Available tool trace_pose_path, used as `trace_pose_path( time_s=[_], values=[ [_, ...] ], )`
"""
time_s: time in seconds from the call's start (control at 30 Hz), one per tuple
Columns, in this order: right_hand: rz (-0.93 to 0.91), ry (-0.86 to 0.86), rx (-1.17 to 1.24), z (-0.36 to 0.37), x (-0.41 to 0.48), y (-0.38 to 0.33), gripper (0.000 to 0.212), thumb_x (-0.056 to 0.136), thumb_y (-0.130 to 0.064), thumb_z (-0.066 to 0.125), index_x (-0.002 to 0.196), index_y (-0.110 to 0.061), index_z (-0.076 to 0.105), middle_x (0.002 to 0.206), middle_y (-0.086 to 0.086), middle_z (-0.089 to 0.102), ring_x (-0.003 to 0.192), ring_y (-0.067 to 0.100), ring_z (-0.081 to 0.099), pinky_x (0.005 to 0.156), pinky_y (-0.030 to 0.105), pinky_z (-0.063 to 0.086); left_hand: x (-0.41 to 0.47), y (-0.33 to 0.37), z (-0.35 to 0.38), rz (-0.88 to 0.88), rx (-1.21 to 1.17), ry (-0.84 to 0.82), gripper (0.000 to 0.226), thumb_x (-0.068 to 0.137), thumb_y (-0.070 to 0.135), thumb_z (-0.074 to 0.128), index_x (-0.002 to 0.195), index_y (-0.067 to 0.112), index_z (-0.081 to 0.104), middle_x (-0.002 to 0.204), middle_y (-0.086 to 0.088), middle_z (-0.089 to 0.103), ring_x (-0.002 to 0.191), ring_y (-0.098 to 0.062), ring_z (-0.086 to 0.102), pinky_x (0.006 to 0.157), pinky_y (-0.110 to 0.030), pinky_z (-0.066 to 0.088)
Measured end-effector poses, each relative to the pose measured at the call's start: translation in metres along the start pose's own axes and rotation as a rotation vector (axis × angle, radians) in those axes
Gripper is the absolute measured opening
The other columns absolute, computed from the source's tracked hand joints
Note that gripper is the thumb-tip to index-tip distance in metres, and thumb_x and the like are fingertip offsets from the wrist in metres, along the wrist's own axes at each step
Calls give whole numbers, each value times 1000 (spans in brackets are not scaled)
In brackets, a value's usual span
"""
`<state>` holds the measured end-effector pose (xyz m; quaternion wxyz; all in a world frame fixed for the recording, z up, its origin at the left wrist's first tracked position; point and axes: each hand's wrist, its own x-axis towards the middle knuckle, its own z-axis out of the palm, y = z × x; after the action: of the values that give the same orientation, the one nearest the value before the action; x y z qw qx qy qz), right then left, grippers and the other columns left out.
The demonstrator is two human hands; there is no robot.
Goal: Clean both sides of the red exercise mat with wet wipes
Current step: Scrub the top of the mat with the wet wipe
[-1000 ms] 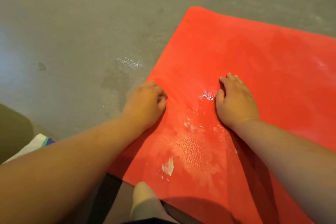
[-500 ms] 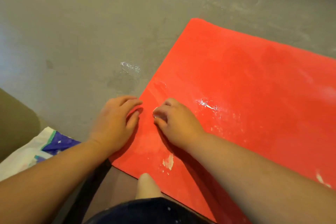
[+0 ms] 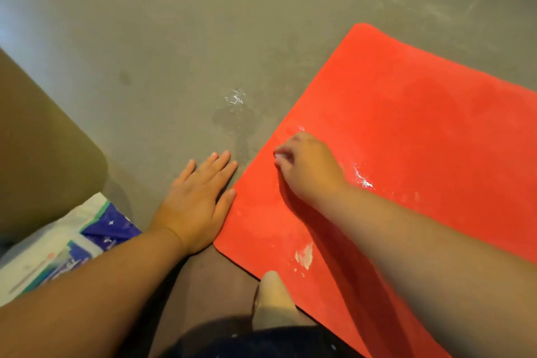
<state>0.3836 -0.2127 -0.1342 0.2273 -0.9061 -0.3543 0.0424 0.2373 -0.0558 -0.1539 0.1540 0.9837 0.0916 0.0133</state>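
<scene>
Head view: the mat (image 3: pixel 406 139) is laid flat on the floor (image 3: pixel 203 38). The left hand (image 3: pixel 197 200) is spread on the floor just beside its edge, grip empty. The right hand (image 3: pixel 308 168) grip is curled round a white wipe (image 3: pixel 281 157) on the mat. Top side is judged in hand; the smear (image 3: pixel 304 256) near the corner is not yet wiped.

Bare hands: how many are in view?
2. The left hand lies flat on the grey floor beside the red exercise mat; the right hand, on the mat, pinches something white.
</scene>
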Motion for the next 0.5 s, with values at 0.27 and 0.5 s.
trace_pose_path(
  time_s=[0.27,0.5],
  values=[
    [-124,-40,-204,-14,43,26,22,88,-13,54,95,-7,74,97,18,63,97,34,57,83,37,42,1,0,0,-8,15,-16,73,88,55,7,150,25,29,158,10,15,139,3,0,112,-19,-14],
    [-200,-92,-24,1,-2,-22,19,87,-15,55,90,-10,73,91,12,62,91,30,57,80,35,41,-1,0,-3,-6,47,-40,72,88,53,2,151,26,24,159,9,11,142,-1,0,112,-22,-15]
  ],
)
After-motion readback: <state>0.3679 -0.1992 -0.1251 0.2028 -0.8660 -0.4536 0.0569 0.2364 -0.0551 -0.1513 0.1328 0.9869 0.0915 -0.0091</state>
